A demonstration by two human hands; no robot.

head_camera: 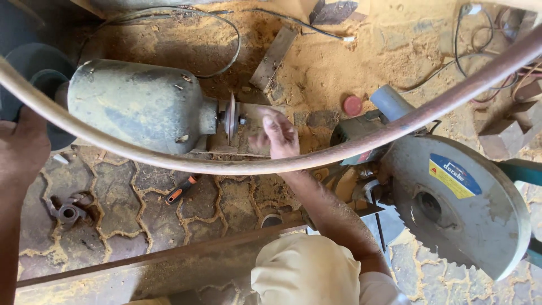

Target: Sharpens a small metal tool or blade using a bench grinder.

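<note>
I am reaching my right hand [278, 135] toward the small grinding disc [231, 117] on the shaft of the grey electric motor [138, 104], using that motor as my landmark. My fingers are spread and loose, holding nothing; the motion blur makes it hard to tell whether they are touching the disc's nut or only hovering just beside it. My left hand [22, 149] is resting at the motor's far end, its fingers out of view, so I cannot tell their grip. A curved rusty bar [237, 165] is crossing in front of the motor. An orange-handled screwdriver [181, 189] is lying below the motor, and a circular saw [451, 203] is sitting well beyond the disc. I am keeping my fingertips square on the nut and clear of the disc's edge.
</note>
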